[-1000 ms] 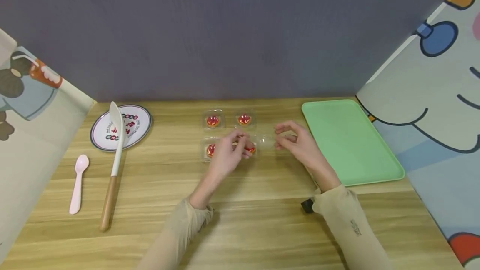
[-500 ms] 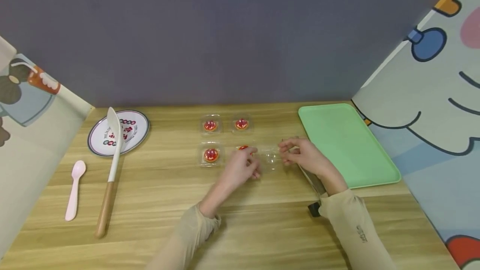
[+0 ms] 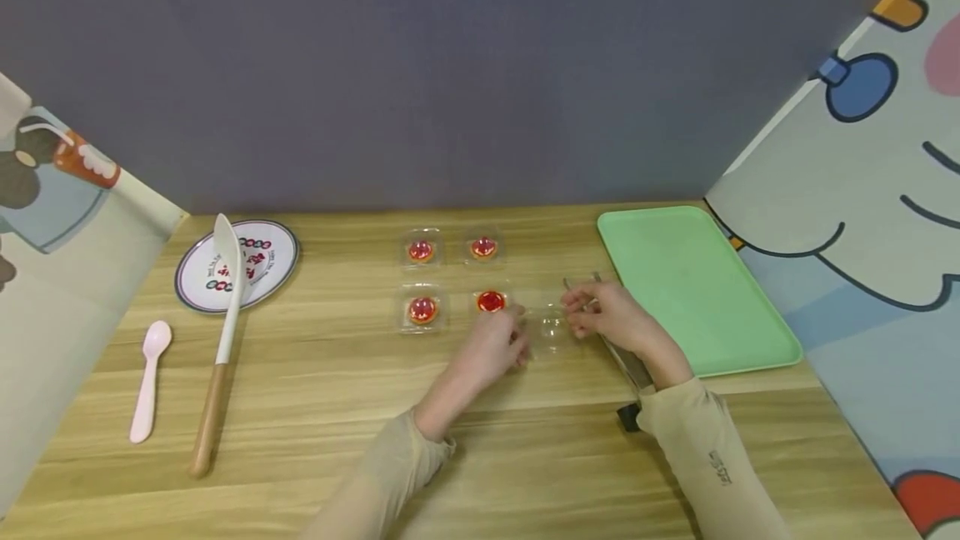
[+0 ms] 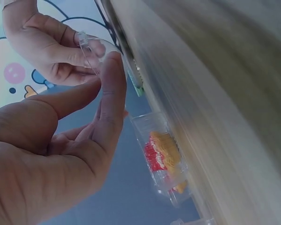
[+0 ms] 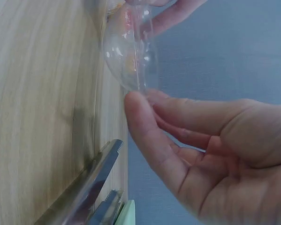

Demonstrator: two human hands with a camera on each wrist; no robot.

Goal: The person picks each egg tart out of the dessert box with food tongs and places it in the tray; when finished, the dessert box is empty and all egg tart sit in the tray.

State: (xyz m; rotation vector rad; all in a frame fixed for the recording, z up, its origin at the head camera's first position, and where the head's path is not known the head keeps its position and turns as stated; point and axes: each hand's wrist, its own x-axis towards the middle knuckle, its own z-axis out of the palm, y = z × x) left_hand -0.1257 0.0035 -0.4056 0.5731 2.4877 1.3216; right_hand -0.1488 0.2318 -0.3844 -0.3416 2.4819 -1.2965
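Both hands hold a clear plastic lid-like piece (image 3: 551,325) between them, just above the table. My left hand (image 3: 491,348) pinches its left edge between thumb and finger; the left wrist view shows those fingertips (image 4: 113,63) on it. At the other edge my right hand (image 3: 611,317) pinches it, and the domed clear plastic (image 5: 126,51) stands out in the right wrist view. Beside the left hand sits a red-topped tart (image 3: 491,301) in a clear box. Several more such boxed tarts, among them a front-left tart (image 3: 422,310), stand behind and to the left.
Metal tongs (image 3: 628,363) with serrated tips lie under the right forearm. A green tray (image 3: 697,290) is at the right. To the left are a patterned plate (image 3: 279,267), a long-handled white spatula (image 3: 232,307) across it, and a pink spoon (image 3: 150,382).
Both hands have come toward the body with the clear piece, which now lies to the right of the front-right tart. The left hand has moved right, uncovering the front tarts.
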